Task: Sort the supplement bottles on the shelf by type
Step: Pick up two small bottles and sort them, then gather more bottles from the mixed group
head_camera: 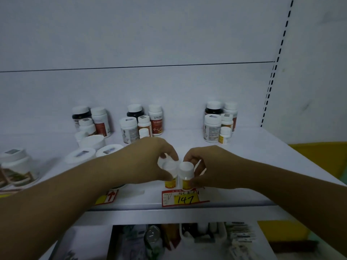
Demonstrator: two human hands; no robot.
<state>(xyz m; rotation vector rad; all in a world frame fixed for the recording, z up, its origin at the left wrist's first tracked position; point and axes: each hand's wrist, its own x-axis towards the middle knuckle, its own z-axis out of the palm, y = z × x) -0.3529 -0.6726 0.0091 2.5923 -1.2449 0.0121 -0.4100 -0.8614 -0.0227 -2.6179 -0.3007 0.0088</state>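
Two small white-capped bottles with yellow labels stand side by side at the front edge of the white shelf [244, 156]. My left hand [148, 160] grips the left small bottle [170, 173] from above and behind. My right hand [210, 166] holds the right small bottle [185, 175] by its side. The two bottles touch or nearly touch. Behind them stand three mixed clusters of bottles: a left cluster [93, 122], a middle cluster [142, 124] and a right cluster [219, 122], each with dark, white and red-labelled bottles.
Large white tubs [92, 147] sit at the left, with a big labelled jar [16, 166] at the far left. A red and yellow price tag [184, 199] reading 147 hangs on the shelf's front lip. A lower shelf [169, 241] holds more goods. A slotted upright [276, 62] runs up the right.
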